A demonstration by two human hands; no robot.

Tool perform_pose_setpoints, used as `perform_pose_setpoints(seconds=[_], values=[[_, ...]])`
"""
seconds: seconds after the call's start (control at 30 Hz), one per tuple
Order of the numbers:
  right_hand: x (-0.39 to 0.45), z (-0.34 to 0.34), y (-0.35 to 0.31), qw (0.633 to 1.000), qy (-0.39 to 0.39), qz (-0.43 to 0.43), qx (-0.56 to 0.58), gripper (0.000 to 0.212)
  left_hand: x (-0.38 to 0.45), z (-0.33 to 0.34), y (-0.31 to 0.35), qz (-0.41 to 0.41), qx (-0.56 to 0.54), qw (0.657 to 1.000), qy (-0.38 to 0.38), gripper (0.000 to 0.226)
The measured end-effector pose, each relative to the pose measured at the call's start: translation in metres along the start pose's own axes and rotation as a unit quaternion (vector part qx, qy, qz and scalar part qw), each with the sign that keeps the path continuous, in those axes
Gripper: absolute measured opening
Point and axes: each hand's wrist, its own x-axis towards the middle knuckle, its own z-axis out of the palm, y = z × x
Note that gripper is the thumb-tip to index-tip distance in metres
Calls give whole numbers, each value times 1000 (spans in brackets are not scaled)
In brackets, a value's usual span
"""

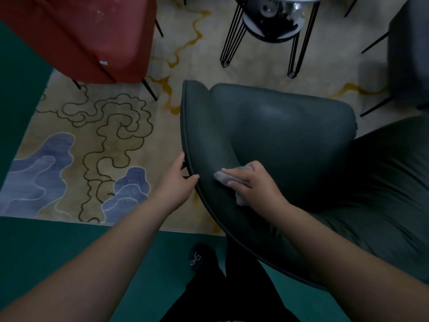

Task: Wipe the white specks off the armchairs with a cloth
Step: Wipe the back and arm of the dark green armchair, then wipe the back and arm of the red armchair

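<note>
Head view: I have the green armchair (290, 126) filling the right half, its arm rim curving from 12 o'clock down to 6. My left hand (178, 180) grips that rim from outside, thumb hooked over the piping, steadying the chair. My right hand (253, 182) holds the grey cloth (228, 178) bunched under curled fingers (234, 173), pressed on the inner face of the arm, just at 3 o'clock of the left hand. I can't make out any specks on this arm in the dim light. The cloth looks soft and light, so I judge it needs a wadded, full-palm grip to keep from slipping; the upholstery looks smooth and yielding. The red armchair (92, 36) at 10 o'clock shows pale specks and looks not yet wiped.
</note>
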Motion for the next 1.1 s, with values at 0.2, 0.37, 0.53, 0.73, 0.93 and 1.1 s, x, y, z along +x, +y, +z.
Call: perform_pose_setpoints(seconds=[0.2,0.37,0.53,0.73,0.93,1.1], values=[[-7,-28,0,996,-48,21,-74,28,-19,-36,-11,-1,171,985,18,70],[23,-17,-55,999,30,-6,-31,25,-41,-86,-22,50,295,953,48,65],[62,6,-111,998,38,-47,-13,28,-46,-132,-33,59,406,910,52,60],[115,35,-155,996,33,-70,-48,30,-31,-175,-40,24,444,894,54,61],[193,49,-190,996,22,-79,-43,31,16,-221,-33,-8,482,875,36,61],[252,55,-219,996,33,-74,-36,29,64,-256,-27,-36,497,867,30,58]])
